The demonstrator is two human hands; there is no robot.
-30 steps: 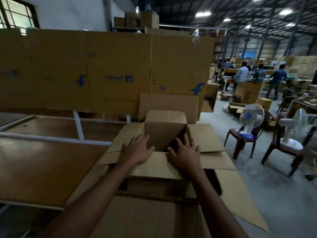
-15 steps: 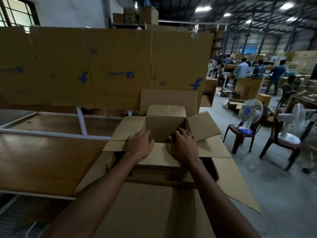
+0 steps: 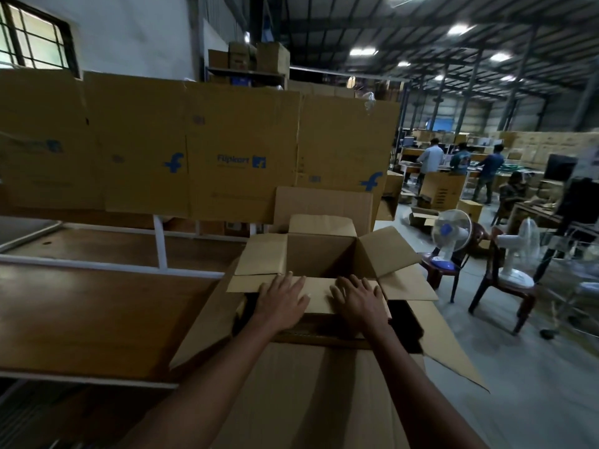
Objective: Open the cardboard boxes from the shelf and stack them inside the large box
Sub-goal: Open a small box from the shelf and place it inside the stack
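An opened small cardboard box (image 3: 319,254) sits in the mouth of the large box (image 3: 301,393) in front of me, its four flaps spread outward. My left hand (image 3: 282,303) lies flat, fingers apart, on the near flap at its left. My right hand (image 3: 359,301) lies flat on the same flap, further right. Neither hand grips anything. The large box's right flap (image 3: 450,348) hangs out over the floor. Dark gaps show between the small box and the large box's walls.
A wooden shelf (image 3: 81,312) with white rails runs along my left. Flattened printed cartons (image 3: 201,147) stand upright behind it. To the right, two fans (image 3: 450,234) stand on chairs on the concrete floor. Several people work at tables far back.
Both hands slid back toward me, off the box's opening, and now rest flat on the near flap. The small box sits a little lower in the large box.
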